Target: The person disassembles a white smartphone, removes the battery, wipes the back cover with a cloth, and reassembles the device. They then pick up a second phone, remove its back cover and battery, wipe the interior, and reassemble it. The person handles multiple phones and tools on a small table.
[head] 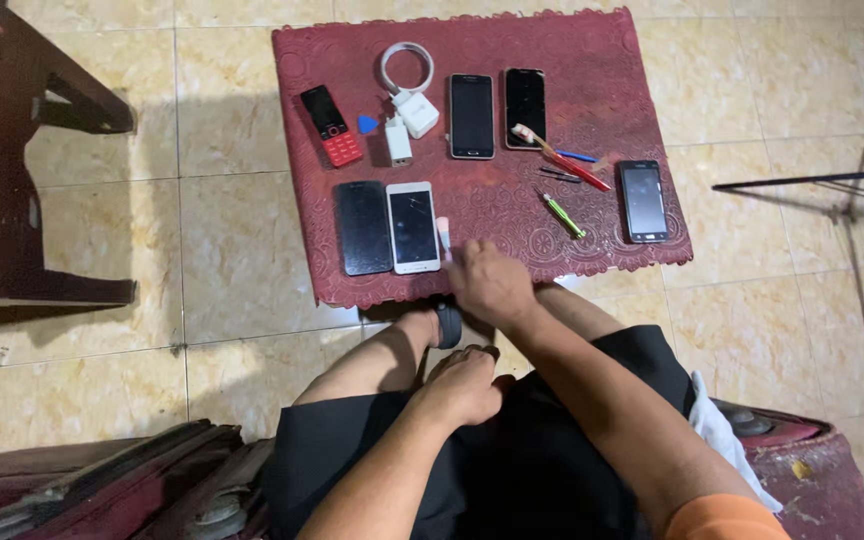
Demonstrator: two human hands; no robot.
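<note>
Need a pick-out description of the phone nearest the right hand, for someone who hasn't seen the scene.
Find the dark red patterned mat on the tiled floor. Two phones lie side by side in its near left part; the right hand holds a small brush beside them. Take the white-framed phone, nearest the brush: its neighbour is all black.

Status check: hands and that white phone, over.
Right hand holds small brush beside white phone. Left hand rests on lap. Nothing blocking.

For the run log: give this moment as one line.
right hand: holds small brush beside white phone | left hand: rests on lap | surface: red mat
</note>
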